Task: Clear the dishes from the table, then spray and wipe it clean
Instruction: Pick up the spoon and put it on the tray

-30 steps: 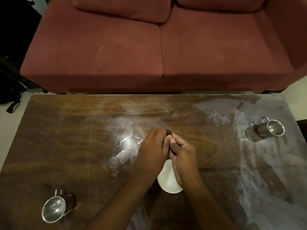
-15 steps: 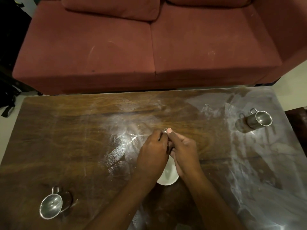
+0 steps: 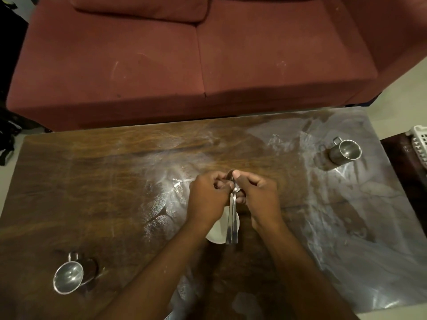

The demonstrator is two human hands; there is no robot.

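Note:
Both hands meet over the middle of the dark wooden table point(image 3: 97, 185), which is smeared with white streaks. My left hand point(image 3: 205, 199) and my right hand point(image 3: 258, 195) pinch the bowl ends of a bundle of steel spoons point(image 3: 232, 218), whose handles hang down toward me. Beneath the hands lies a white plate point(image 3: 219, 232), mostly hidden by my left wrist and the spoons. One steel mug point(image 3: 69, 273) stands at the near left of the table. Another steel mug point(image 3: 344, 151) stands at the far right.
A red sofa point(image 3: 184, 61) runs along the table's far edge. A white plastic basket point(image 3: 420, 144) sits on a dark stand just past the table's right end. Dark bags lie on the floor at the far left.
The hands have lifted the spoons, so their handles now hang visibly over the plate. The view has shifted, showing the basket at the right.

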